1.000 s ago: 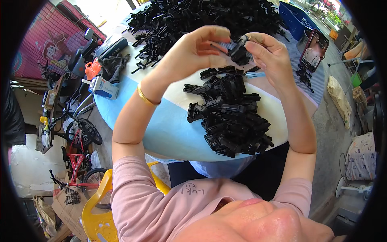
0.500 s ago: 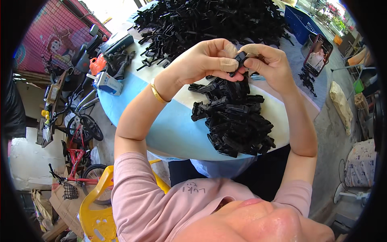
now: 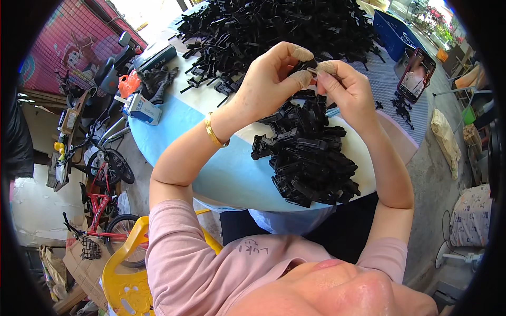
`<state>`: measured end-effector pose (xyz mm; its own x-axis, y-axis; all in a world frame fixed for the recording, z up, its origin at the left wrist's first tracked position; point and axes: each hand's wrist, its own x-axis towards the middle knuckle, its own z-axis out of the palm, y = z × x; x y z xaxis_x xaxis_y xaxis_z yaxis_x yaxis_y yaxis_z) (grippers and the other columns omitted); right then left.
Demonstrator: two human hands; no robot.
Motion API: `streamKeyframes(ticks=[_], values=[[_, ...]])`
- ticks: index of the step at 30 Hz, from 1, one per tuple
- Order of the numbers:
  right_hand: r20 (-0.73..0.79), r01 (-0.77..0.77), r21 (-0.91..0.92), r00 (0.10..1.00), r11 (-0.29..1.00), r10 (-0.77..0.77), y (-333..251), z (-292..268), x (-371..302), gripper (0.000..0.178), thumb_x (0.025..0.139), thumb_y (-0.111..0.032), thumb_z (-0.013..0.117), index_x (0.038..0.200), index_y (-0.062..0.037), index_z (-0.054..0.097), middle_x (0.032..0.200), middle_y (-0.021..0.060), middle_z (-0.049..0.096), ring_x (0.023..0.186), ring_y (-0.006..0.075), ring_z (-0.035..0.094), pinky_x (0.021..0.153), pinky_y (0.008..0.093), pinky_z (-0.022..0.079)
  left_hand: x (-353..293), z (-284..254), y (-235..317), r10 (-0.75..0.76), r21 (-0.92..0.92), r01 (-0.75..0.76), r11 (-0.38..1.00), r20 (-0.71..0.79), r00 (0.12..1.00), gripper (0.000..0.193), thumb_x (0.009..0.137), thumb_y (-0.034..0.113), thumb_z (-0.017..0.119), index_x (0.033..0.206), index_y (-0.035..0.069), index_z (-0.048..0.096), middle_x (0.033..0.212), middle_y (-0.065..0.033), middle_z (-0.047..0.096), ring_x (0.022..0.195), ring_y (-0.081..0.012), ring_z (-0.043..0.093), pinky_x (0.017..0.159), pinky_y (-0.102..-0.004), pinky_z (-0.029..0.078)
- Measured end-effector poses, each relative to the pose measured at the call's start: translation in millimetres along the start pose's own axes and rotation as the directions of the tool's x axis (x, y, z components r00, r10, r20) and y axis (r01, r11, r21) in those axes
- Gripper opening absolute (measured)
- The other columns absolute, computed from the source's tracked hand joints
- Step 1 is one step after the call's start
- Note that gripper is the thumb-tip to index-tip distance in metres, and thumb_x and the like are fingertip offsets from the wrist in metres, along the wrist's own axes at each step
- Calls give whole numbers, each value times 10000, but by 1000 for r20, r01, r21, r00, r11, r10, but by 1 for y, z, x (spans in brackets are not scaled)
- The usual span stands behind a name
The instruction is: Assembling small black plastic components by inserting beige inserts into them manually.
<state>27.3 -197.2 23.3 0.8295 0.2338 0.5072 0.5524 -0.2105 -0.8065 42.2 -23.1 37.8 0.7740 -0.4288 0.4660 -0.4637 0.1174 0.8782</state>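
Both of my hands are raised over the round table, with tape on the fingertips. My left hand is closed around a small black plastic part, mostly hidden by the fingers. My right hand pinches at that part's right side with thumb and forefinger; a small pale edge shows there, too small to name. Just below the hands lies a stacked heap of black plastic parts. Beyond them spreads a larger, looser pile of black plastic pieces.
A phone leans upright at the right, beside a few black pieces. A blue basket stands at the back right. To the left are a blue-white carton and dark gloves. A yellow chair is beside me.
My left hand has moved slightly up and turned, its fingers now curled more over the black part. My right hand has shifted a little, with its thumb now nearer the left fingertips.
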Motion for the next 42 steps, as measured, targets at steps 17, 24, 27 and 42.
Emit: streamKeyframes(ticks=[17,24,27,42], values=[[96,-291,202,956,935,276,-1,0,4,151,881,-149,506,930,-25,578,655,-17,517,467,-15,313,410,146,220,-2,10,-23,198,236,-151,960,-188,962,157,777,28,622,908,-22,551,800,-65,624,697,-90,598,613,-207,493],[-13,-105,169,994,980,109,2,8,2,187,835,-204,601,926,-42,577,692,-22,536,530,-7,399,451,129,293,-2,12,-14,-92,-12,91,996,-143,986,236,843,73,566,1042,-1,463,906,-92,582,841,-142,586,753,-281,509],[3,-136,104,991,985,136,3,8,1,224,803,-214,649,926,-42,576,706,-22,545,581,0,445,474,128,329,-7,16,-12,-116,-108,100,989,-153,981,241,849,102,564,1042,3,459,915,-95,579,838,-148,590,770,-293,509],[-79,-3,-591,995,807,-55,65,-51,28,232,751,-152,628,953,-37,620,729,67,632,553,137,552,568,273,453,-5,-3,4,-194,220,113,969,392,899,272,787,16,600,1038,3,496,1000,-55,544,952,-142,567,811,-270,478]])
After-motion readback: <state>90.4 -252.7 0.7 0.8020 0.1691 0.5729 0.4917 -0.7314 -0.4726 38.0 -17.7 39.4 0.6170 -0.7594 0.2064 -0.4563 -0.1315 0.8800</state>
